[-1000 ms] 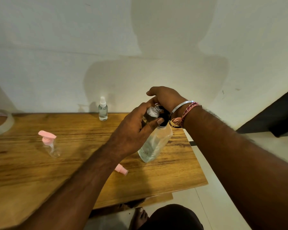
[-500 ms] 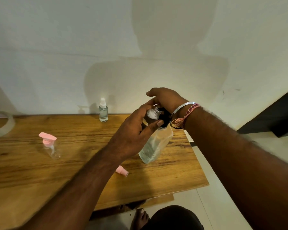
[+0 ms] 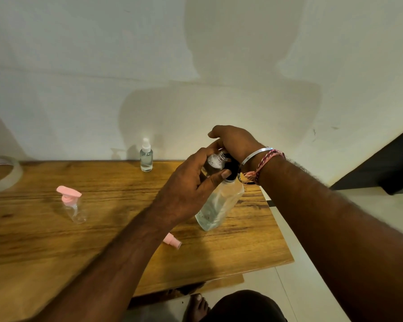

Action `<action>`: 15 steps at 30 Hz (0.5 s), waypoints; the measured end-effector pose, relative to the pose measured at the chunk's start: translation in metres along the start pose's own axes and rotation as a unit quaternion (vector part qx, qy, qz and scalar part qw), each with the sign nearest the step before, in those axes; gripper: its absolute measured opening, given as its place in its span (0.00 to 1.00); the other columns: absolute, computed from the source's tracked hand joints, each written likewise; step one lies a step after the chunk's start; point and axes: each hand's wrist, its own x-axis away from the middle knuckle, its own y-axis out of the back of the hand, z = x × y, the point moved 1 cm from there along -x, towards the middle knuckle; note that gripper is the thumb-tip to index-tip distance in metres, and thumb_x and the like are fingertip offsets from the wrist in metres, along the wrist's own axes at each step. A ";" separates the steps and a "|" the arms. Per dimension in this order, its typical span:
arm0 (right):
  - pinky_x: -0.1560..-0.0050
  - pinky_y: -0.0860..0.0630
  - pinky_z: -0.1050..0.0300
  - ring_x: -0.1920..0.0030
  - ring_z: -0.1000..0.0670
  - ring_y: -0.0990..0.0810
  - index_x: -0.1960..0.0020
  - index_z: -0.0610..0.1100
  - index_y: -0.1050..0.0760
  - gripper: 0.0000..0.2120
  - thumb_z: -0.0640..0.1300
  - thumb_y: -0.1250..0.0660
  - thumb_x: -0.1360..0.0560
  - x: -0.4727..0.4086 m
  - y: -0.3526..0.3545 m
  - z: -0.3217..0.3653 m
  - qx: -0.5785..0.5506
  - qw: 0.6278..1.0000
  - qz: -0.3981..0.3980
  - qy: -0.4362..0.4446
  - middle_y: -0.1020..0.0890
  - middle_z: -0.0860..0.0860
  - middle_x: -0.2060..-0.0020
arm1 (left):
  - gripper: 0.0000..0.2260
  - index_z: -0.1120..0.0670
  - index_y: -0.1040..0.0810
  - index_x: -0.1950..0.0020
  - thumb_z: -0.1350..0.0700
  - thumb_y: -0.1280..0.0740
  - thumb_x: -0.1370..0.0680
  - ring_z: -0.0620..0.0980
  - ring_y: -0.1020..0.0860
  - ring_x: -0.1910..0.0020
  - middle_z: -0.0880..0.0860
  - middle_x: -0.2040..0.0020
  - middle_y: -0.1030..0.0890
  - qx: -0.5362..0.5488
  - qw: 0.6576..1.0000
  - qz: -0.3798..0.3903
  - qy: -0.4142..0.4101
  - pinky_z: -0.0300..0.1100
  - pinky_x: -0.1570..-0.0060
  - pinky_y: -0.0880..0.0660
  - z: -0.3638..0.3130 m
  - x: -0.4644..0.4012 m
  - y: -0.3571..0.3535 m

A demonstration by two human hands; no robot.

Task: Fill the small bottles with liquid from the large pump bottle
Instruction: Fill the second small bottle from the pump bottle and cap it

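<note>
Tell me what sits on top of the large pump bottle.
On the large pump bottle a black pump head shows, the right hand over it. The left hand holds a small bottle against it. The spout is covered.

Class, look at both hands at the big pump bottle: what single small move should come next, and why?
Probably press the pump down. The right hand rests on top of the large pump bottle, and the left hand holds a small bottle with its open neck against the black pump head. Its pink cap lies off on the table.
</note>
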 end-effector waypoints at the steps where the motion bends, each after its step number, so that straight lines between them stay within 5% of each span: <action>1: 0.64 0.24 0.59 0.66 0.47 0.19 0.54 0.41 0.23 0.11 0.48 0.38 0.20 0.001 0.000 0.000 0.005 1.000 -0.003 0.002 0.15 0.48 0.61 | 0.23 0.46 0.27 0.27 0.39 0.34 0.19 0.43 0.19 0.44 0.41 0.41 0.18 0.000 1.000 0.000 -0.001 0.46 0.49 0.18 0.000 0.000 0.000; 9: 0.41 0.21 0.45 0.56 0.43 0.18 0.57 0.43 0.24 0.12 0.46 0.42 0.20 0.000 -0.005 0.005 0.044 0.998 -0.014 0.046 0.16 0.48 0.62 | 0.22 0.46 0.27 0.27 0.40 0.33 0.18 0.45 0.18 0.45 0.42 0.42 0.17 0.007 1.000 -0.009 0.016 0.53 0.48 0.18 0.003 0.000 0.001; 15: 0.55 0.19 0.51 0.60 0.42 0.18 0.50 0.39 0.21 0.12 0.47 0.38 0.21 0.002 0.001 0.006 -0.019 1.000 0.018 -0.014 0.13 0.45 0.60 | 0.25 0.47 0.30 0.22 0.43 0.32 0.18 0.41 0.19 0.41 0.41 0.38 0.18 0.019 1.000 0.003 0.006 0.41 0.46 0.19 -0.003 0.001 0.001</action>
